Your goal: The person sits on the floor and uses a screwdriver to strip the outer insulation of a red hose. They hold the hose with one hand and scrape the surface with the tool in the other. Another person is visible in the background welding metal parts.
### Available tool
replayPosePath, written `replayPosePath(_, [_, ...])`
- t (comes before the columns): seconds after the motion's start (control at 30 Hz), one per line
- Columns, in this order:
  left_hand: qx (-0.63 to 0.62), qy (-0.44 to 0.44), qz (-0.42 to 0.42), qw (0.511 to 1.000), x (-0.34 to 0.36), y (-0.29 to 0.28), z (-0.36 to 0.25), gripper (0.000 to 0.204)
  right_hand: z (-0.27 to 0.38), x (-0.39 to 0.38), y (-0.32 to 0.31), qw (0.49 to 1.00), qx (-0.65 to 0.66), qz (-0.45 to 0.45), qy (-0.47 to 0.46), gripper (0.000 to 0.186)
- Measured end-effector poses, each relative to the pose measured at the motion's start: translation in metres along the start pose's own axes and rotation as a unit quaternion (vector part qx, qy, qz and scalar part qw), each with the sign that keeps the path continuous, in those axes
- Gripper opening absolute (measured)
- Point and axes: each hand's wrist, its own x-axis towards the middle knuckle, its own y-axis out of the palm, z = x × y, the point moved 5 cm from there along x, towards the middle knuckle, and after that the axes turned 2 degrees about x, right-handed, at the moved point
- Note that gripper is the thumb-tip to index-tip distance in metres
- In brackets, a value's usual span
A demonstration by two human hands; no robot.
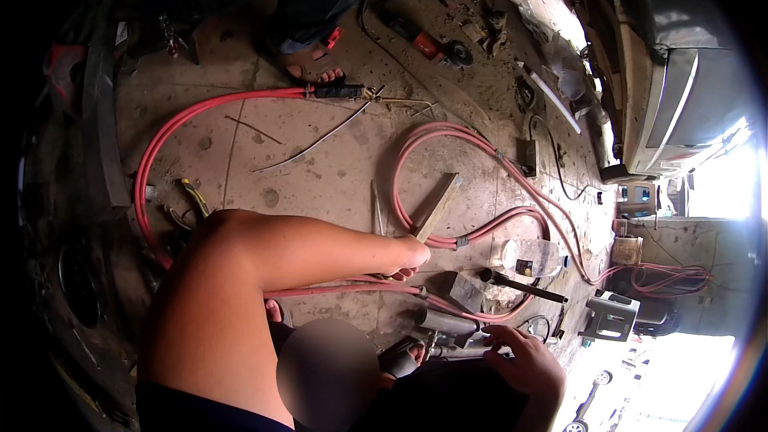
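Our left hand (410, 260) has its fingers curled in at the low end of a pale bar (438, 206) — we cannot tell if it is holding the bar or is just close to it. That bar slants up and to the right from the hand, by a loop of pink hose (438, 129). Our right hand (524, 360) is loosely bent, thumb and fingers apart, with its tips close to a round grey tool (448, 322); we cannot tell if they touch. Just above that tool we see a grey block (466, 292) and a dark rod (524, 286). Near them is a clear bottle (540, 256). Farther up, a torch (340, 91) with a black handle sits at the end of a red hose (264, 94). Another person's bare foot (324, 74) is near the torch. Higher up lies an orange grinder (428, 44) — and off to the right we see a grey stool (612, 316) and a grey car (696, 112).
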Motion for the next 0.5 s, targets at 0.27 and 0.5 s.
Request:
replayPosePath(0.27, [0.0,0.004,0.014,1.0,0.002,-0.0003,0.0012,0.013,0.0012,-0.0012,0.0018,1.0,0.002,-0.013,-0.027,0.037])
replayPosePath(0.5, [-0.002,0.009,0.002,1.0,-0.0011,0.0009,-0.0003,0.012,0.0032,-0.0034,0.0009,1.0,-0.002,-0.012,-0.024,0.038])
